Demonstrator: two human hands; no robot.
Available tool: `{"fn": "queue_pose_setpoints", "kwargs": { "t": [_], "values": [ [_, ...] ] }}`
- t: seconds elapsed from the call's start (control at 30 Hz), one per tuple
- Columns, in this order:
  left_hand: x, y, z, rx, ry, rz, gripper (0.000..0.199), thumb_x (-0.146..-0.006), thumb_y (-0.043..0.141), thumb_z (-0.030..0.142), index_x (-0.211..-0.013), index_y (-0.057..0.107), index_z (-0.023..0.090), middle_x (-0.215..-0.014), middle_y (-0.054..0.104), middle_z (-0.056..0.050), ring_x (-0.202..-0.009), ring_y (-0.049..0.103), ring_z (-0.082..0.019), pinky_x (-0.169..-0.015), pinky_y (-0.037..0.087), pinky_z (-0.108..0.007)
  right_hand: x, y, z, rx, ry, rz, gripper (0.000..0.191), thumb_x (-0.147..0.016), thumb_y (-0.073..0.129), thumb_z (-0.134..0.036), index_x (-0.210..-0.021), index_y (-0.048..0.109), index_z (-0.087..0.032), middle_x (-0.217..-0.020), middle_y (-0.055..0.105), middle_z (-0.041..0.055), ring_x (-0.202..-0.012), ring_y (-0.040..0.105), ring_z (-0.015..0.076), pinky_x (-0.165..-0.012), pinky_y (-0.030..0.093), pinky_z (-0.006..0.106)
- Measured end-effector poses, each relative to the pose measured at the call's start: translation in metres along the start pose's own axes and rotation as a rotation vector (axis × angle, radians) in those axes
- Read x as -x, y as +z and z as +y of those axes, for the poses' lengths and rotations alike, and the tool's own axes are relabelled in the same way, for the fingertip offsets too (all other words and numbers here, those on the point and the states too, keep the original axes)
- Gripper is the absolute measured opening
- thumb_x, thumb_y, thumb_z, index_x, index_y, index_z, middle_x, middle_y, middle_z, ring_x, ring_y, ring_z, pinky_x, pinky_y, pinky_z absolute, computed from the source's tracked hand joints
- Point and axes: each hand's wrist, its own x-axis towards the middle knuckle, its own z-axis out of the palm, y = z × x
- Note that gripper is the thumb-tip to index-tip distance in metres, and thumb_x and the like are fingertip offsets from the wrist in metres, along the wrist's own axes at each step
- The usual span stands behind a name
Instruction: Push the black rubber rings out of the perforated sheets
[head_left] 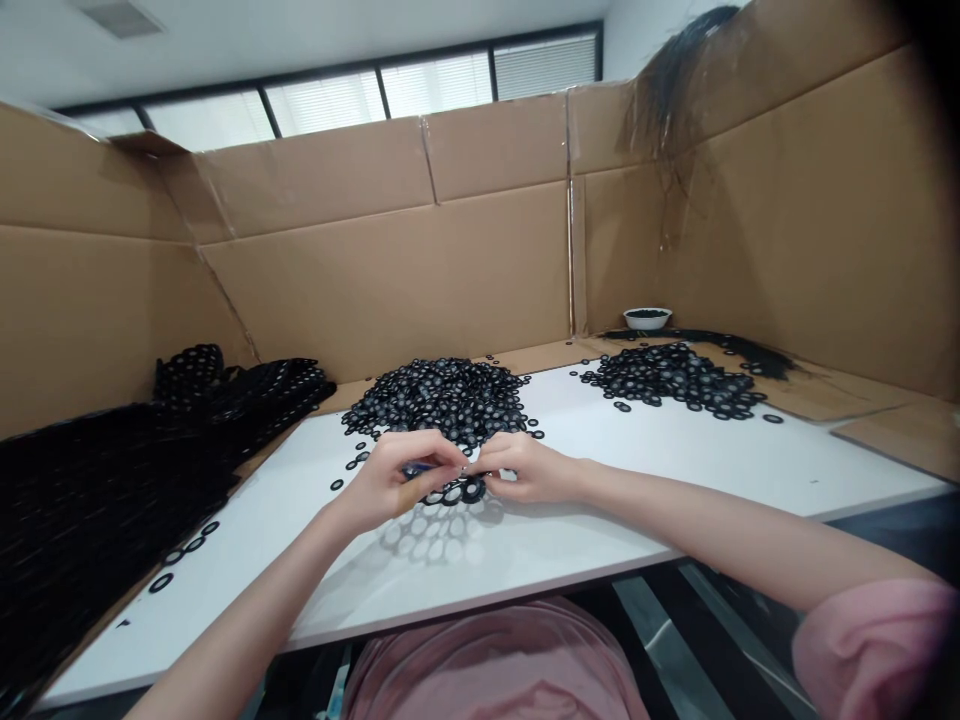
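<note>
Black rubber rings (452, 492) lay in a short joined row on the white table (637, 470), directly under our hands in the head view. Our left hand (390, 482) gripped a small blue object (414, 470) while our right hand (525, 470) pinched at the rings; a heaped pile (439, 400) sat just beyond, a second pile (675, 378) further right.
</note>
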Motion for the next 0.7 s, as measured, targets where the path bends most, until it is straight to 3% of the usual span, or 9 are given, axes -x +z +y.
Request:
{"fn": "queue_pose_setpoints", "kwargs": {
  "t": [0.27, 0.5, 0.7],
  "values": [
    [-0.0049, 0.0019, 0.0035, -0.035, 0.002, -0.103, 0.009, -0.086, 0.055, 0.019, -0.087, 0.064, 0.016, -0.076, 0.065, -0.003, -0.067, 0.060, -0.011, -0.062, 0.044, -0.018, 0.0004, -0.0005, 0.0009, 0.085, -0.045, -0.082, 0.023, -0.088, 0.041, -0.014, -0.088, 0.064, -0.012, -0.072, 0.060, 0.0072, -0.068, 0.054, 0.0159, -0.064, 0.041, 0.025],
    [-0.0085, 0.0066, 0.0027, -0.013, 0.016, -0.181, 0.014, -0.088, 0.051, 0.020, -0.084, 0.063, 0.015, -0.075, 0.065, -0.004, -0.069, 0.059, -0.011, -0.062, 0.044, -0.018, 0.0002, 0.0034, 0.0027, 0.097, -0.057, -0.144, 0.022, -0.087, 0.042, -0.011, -0.091, 0.063, -0.012, -0.075, 0.061, 0.0069, -0.069, 0.055, 0.0156, -0.066, 0.042, 0.024],
    [-0.0060, 0.0036, -0.0010, 0.062, -0.108, -0.119, 0.011, -0.086, 0.055, 0.021, -0.083, 0.063, 0.014, -0.074, 0.064, -0.003, -0.067, 0.059, -0.010, -0.057, 0.043, -0.016, -0.0002, -0.0040, -0.0011, 0.127, -0.043, -0.098, 0.021, -0.090, 0.043, -0.016, -0.098, 0.063, -0.013, -0.079, 0.062, 0.0070, -0.071, 0.056, 0.0159, -0.066, 0.041, 0.025]
  ]
}}
